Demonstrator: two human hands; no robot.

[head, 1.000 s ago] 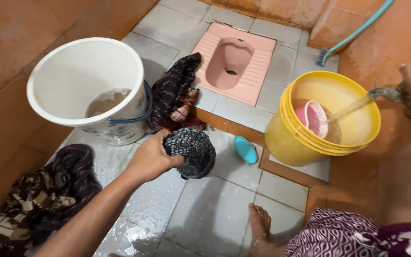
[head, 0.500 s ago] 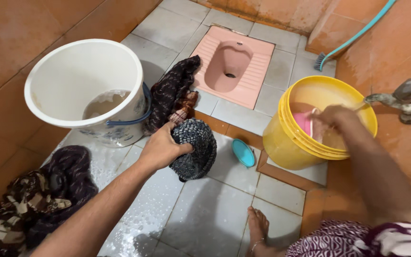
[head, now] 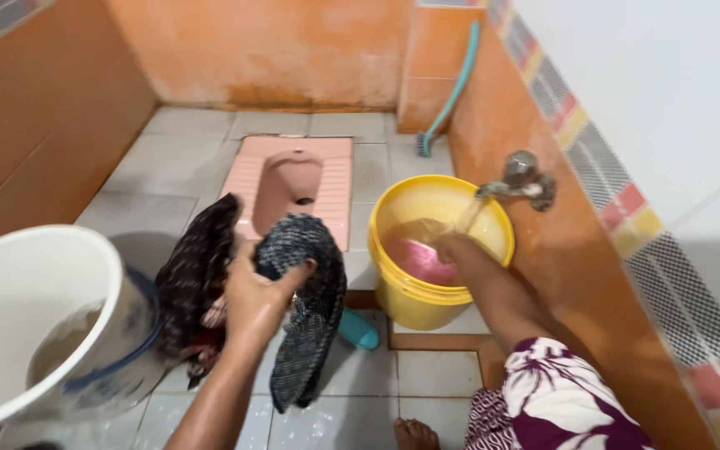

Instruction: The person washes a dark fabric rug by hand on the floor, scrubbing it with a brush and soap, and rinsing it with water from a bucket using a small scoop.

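A person crouches on a wet tiled bathroom floor point(head: 368, 392) amid washing. The left hand point(head: 253, 298) is raised in front of the camera, its fingers point(head: 292, 275) clenched around the top of a dark blue-grey knitted cloth point(head: 306, 317), which hangs down limp from the grip, clear of the floor. Just to the left of that hand a second dark patterned cloth point(head: 197, 267) lies heaped against a white bucket point(head: 43, 275) with a blue handle; the bucket holds some cloudy water.

The right hand point(head: 452, 247) reaches down into a yellow bucket point(head: 402, 292) standing on a raised tile step by the orange wall. The hand is dipped at the water's surface beside a pink scoop point(head: 422, 260) lying in the bucket; whether its fingers grip the scoop cannot be told. A metal tap point(head: 518, 183) on the wall pours a stream of water into the yellow bucket, just above the wrist.

A small teal dish point(head: 360, 329) sits on the floor between the hanging cloth and the yellow bucket. Behind lies a pink squat toilet point(head: 293, 179), and a teal-handled brush point(head: 447, 100) leans in the far corner. A bare foot point(head: 414, 433) and a purple-and-white printed garment point(head: 560, 400) show at the lower edge.
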